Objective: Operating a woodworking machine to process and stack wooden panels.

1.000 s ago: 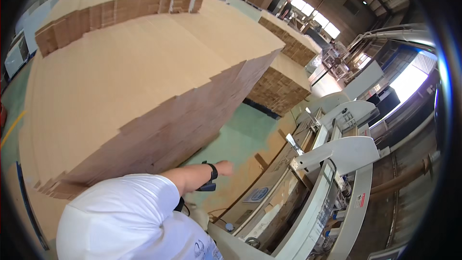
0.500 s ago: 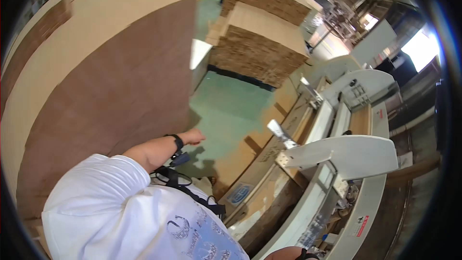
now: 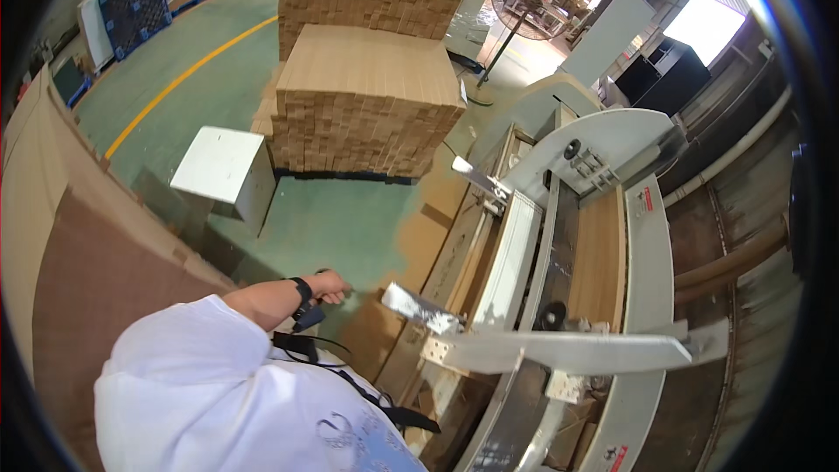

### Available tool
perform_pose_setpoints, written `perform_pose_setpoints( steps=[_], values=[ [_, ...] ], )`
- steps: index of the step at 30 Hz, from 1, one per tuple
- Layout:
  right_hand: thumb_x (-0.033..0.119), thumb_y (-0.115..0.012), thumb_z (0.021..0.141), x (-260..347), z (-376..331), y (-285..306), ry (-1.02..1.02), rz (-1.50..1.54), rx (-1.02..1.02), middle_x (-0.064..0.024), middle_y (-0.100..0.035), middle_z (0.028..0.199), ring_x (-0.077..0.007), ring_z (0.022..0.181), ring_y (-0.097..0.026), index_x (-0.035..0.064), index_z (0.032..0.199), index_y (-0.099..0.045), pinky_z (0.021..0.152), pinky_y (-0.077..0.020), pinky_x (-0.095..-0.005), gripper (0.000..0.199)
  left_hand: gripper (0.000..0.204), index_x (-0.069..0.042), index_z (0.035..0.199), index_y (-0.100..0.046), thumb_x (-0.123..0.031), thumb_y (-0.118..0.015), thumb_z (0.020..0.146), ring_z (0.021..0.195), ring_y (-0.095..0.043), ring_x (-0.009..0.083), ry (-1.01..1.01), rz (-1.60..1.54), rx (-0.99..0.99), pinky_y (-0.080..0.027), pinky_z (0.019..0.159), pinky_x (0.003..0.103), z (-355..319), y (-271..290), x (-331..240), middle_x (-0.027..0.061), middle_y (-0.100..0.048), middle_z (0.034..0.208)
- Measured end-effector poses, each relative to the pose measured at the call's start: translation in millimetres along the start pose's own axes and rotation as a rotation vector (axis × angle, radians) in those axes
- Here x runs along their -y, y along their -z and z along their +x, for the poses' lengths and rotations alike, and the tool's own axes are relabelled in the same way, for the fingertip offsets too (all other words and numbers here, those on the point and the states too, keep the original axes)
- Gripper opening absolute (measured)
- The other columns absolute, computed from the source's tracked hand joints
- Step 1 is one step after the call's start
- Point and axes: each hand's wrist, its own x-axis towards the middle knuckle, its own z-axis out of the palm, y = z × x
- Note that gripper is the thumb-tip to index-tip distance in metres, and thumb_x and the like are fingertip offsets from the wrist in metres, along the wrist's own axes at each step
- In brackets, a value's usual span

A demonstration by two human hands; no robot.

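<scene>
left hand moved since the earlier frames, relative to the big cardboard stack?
Yes. The left hand was up against the large cardboard stack earlier; now it is clear of it, out over the green floor toward the white machine. The camera swung too.

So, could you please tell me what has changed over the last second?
The view has swung right, off the big stack of flat brown cardboard sheets at the left and toward the white feeding machine. The left hand, with a black wristband, has come away from the stack and now hangs over the green floor, apparently holding nothing. The right hand stays out of view.
</scene>
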Motion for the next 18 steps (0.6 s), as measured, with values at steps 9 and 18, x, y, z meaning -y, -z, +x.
perform_pose_setpoints(
  steps=[9, 18],
  values=[
    [0.026, -0.049, 0.087, -119.4, -167.4, -153.8, -1.620, 0.327, -1.384, -0.0087, -0.056, 0.075, -0.0170, 0.057, -0.051, -0.0018, 0.114, -0.043, 0.049, -0.0448, -0.0310, 0.039, 0.025, -0.006, 0.065, -0.052, -0.024, -0.050, 0.082, 0.047, -0.047, 0.0132, -1.262, 1.027, -0.008, -0.035, 0.040, 0.028, 230.4, 54.5, -145.8, 0.0028, -0.047, 0.054],
    [0.025, -0.050, 0.086, -179.2, -308.8, -357.1, -2.221, 0.721, -1.532, -0.0091, -0.056, 0.077, -0.0189, 0.059, -0.053, -0.0012, 0.113, -0.044, 0.052, -0.0463, -0.0319, 0.038, 0.023, -0.005, 0.079, -0.058, -0.027, -0.052, 0.080, 0.050, -0.052, 0.0151, -0.456, 0.552, 0.432, -0.041, 0.043, 0.029, 248.3, 33.6, -320.2, 0.0041, -0.054, 0.061]
  ],
)
